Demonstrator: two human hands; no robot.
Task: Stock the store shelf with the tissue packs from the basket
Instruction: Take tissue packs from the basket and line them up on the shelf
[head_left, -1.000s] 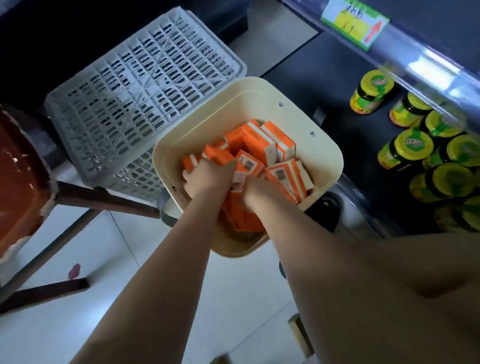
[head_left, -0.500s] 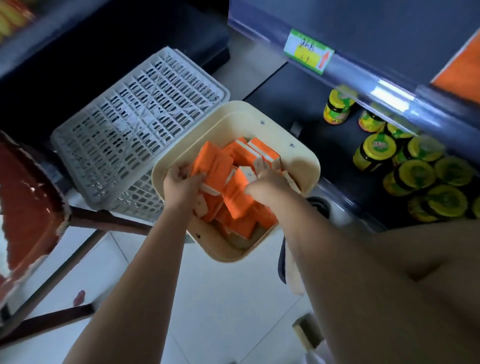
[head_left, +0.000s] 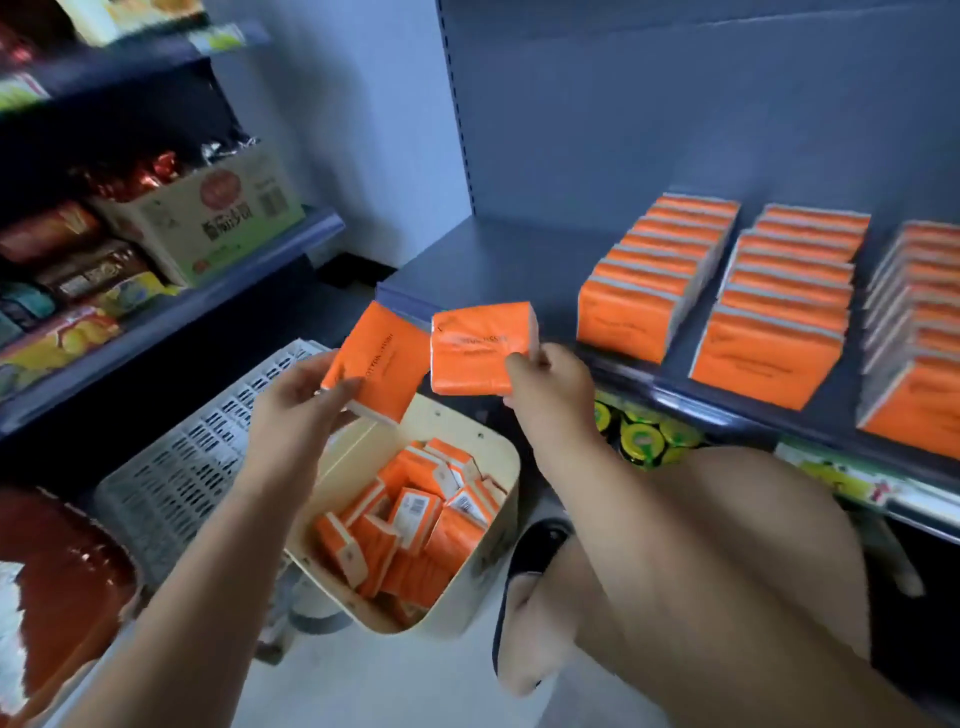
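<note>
Head view: your left hand (head_left: 298, 402) grips one orange tissue pack (head_left: 379, 358), your right hand (head_left: 545, 389) pinches a second tissue pack (head_left: 478, 345), both above the basket (head_left: 504, 493). Bare shelf (head_left: 493, 260) lies just beyond at frame centre, left of the stocked rows (head_left: 649, 291); your right hand is nearer.

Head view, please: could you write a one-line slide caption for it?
Left hand and right hand each hold one orange tissue pack above the basket, beside the half-stocked shelf.
</note>
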